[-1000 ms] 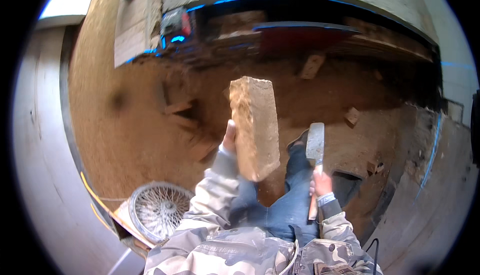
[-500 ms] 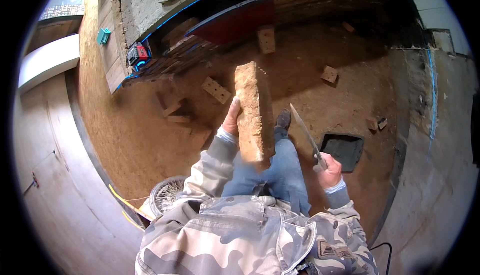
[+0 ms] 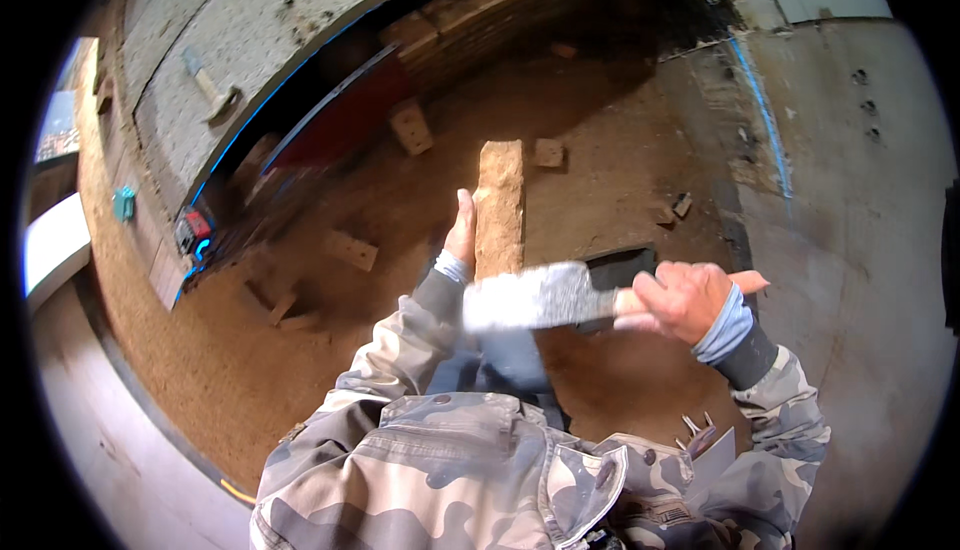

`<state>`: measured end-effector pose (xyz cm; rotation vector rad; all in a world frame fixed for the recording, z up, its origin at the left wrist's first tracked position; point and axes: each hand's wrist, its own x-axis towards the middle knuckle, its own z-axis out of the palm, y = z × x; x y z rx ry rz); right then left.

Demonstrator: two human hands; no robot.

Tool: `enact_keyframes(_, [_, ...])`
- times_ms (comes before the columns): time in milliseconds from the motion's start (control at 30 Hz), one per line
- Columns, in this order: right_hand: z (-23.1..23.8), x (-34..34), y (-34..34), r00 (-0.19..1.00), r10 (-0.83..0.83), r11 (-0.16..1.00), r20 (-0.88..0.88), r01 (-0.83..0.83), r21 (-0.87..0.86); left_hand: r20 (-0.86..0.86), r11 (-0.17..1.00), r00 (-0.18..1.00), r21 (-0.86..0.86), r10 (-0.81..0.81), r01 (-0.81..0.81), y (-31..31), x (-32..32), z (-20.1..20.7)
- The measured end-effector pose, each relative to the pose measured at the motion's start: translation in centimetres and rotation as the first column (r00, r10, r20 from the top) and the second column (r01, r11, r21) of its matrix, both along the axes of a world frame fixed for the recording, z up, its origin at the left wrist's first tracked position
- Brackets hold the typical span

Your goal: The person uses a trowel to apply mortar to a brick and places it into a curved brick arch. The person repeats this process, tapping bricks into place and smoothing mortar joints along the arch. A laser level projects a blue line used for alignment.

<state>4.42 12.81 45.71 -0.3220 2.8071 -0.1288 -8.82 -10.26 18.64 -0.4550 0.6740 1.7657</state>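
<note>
My left hand (image 3: 462,230) grips a long tan brick (image 3: 500,205) by its left side, holding it out in front of me. The brick's rough narrow face is up, and its near end is hidden behind the blade. In my right hand (image 3: 685,300) is a bricklayer's knife (image 3: 530,297), my fingers wrapped round its wooden handle. Its broad grey-white blade, blurred by motion, lies crosswise over the brick's near end; I cannot tell whether they touch. Behind the blade and right hand, a dark mortar tray (image 3: 625,262) on the floor is partly covered.
Loose bricks lie on the floor, including one at left (image 3: 350,250) and one ahead (image 3: 549,154). A hammer (image 3: 212,90) rests on the concrete slab (image 3: 290,10) at far left, near a red-and-black laser level (image 3: 193,230). A dark red board (image 3: 340,115) leans by the slab; walls flank both sides.
My right hand has raised the knife and swung its blade leftward across the brick's near end. The brick stays in my left hand, now more upright in view. My head view has turned right.
</note>
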Motion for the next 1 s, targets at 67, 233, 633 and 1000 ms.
enact_keyframes(67, [-0.1, -1.8, 1.8, 0.99, -0.136, 0.989, -0.023, 0.137, 0.054, -0.061, 0.999, 0.998, 0.052, -0.007, 0.01, 1.6, -0.1, -0.4])
enact_keyframes(233, [-0.5, -2.1, 4.5, 0.83, -0.557, 0.829, -0.036, 0.558, 0.046, 0.075, 0.991, 0.989, 0.045, -0.129, 0.126, 3.8, 0.2, -0.6])
enact_keyframes(633, [-5.5, 8.4, 3.3, 0.39, -0.92, 0.379, 0.021, 0.904, -0.199, 0.261, 0.955, 0.918, 0.059, -0.297, 0.292, 6.7, -0.3, 4.6])
enact_keyframes(1000, [-27.7, 26.3, -0.8, -0.306, -0.639, -0.675, 0.705, 0.664, -0.323, -0.058, 0.957, 0.988, 0.248, -0.142, 0.152, 16.8, 6.3, 8.2])
